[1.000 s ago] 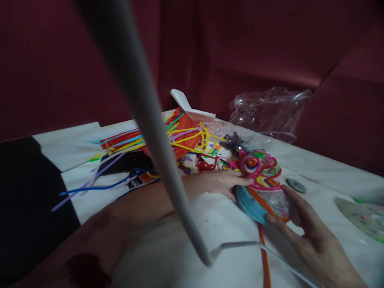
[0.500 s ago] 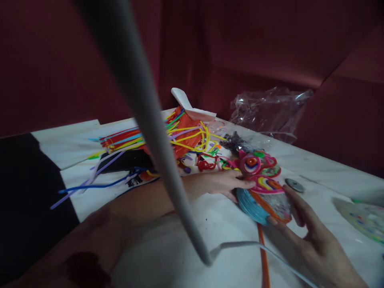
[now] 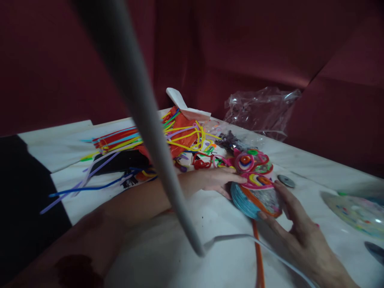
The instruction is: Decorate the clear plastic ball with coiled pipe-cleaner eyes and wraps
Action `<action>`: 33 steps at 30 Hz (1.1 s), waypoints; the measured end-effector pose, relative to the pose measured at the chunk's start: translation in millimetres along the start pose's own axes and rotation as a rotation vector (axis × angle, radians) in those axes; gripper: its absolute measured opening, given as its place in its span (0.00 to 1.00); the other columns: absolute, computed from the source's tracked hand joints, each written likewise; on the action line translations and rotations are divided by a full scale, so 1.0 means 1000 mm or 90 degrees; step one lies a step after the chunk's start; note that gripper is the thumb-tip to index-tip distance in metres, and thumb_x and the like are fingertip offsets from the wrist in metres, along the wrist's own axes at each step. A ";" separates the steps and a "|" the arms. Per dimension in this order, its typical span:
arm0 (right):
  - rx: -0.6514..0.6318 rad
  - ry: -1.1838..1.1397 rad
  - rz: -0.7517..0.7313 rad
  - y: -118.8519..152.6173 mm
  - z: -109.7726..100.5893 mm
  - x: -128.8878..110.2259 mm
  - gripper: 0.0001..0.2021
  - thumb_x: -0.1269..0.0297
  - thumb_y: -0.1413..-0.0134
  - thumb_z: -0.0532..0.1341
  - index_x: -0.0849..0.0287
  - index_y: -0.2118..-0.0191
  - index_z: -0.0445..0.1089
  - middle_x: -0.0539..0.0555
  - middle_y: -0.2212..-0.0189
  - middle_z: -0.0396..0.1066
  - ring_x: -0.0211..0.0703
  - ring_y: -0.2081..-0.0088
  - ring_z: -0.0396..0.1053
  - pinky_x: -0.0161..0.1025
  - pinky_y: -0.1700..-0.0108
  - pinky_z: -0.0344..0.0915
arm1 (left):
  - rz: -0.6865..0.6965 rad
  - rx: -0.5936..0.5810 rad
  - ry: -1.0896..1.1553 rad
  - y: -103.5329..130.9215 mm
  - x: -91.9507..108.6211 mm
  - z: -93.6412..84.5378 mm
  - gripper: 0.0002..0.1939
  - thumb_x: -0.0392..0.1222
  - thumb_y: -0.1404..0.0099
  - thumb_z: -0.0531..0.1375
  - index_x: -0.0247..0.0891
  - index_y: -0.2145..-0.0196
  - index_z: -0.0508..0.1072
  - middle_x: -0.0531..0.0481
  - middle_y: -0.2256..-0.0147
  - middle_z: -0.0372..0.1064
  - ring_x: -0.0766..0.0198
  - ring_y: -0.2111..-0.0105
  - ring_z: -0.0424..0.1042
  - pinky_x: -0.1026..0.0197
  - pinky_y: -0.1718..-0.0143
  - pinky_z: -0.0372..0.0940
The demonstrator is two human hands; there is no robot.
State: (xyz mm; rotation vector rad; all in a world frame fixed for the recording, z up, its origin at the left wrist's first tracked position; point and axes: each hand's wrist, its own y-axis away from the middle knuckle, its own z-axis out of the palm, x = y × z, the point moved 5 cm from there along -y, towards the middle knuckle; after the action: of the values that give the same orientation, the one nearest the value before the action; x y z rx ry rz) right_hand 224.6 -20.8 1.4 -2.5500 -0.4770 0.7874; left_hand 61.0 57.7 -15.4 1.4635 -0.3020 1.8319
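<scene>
A colourful handmade craft piece (image 3: 258, 188) lies on the white table. It has a round upper part with a pink, orange and blue coil, and a lower part with light-blue strands, an orange strip and a grey, shiny patch. At its left edge, my left hand (image 3: 217, 180) holds it with outstretched fingers. My right hand (image 3: 297, 228) grips the lower right side, thumb at the bottom edge and fingers along the right. An orange strip (image 3: 258, 248) runs from beneath the piece towards me. Finger undersides are hidden.
Pipe cleaners (image 3: 120, 138) in several colours lie at the back left, by red-orange sheet material (image 3: 181, 150). A crumpled clear plastic bag (image 3: 261, 114) stands at the back. A grey disc (image 3: 286, 181) and a clear bag of bits (image 3: 357, 212) lie right. A grey pole (image 3: 150, 120) crosses the view.
The whole view has shifted slightly, so things appear a little further left. Both hands keep their places on the craft piece.
</scene>
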 end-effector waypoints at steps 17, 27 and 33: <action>0.017 0.123 -0.130 -0.004 0.005 -0.027 0.31 0.55 0.41 0.53 0.54 0.35 0.46 0.62 0.38 0.51 0.60 0.42 0.57 0.59 0.48 0.62 | 0.035 0.017 -0.097 0.005 0.017 -0.005 0.18 0.51 0.47 0.64 0.39 0.61 0.74 0.51 0.67 0.73 0.63 0.66 0.71 0.58 0.64 0.66; 0.034 0.151 -0.152 0.000 0.008 -0.030 0.32 0.55 0.40 0.53 0.53 0.34 0.42 0.63 0.38 0.51 0.61 0.42 0.57 0.59 0.48 0.62 | 0.174 0.095 -0.257 0.005 0.027 -0.004 0.22 0.46 0.49 0.67 0.35 0.58 0.72 0.50 0.61 0.70 0.64 0.60 0.69 0.62 0.55 0.62; 0.036 0.164 -0.179 -0.001 0.009 -0.035 0.32 0.57 0.40 0.53 0.54 0.33 0.40 0.63 0.39 0.51 0.61 0.42 0.56 0.58 0.47 0.61 | 0.238 0.083 -0.470 0.016 0.038 0.011 0.32 0.42 0.50 0.68 0.30 0.48 0.66 0.44 0.58 0.71 0.58 0.57 0.69 0.61 0.56 0.63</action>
State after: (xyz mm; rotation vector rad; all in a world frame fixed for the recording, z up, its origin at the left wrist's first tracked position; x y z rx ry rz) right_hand 192.4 -32.7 10.9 -2.4150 -0.6957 0.3608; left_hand 55.6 55.8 26.8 2.2662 -0.8743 1.5211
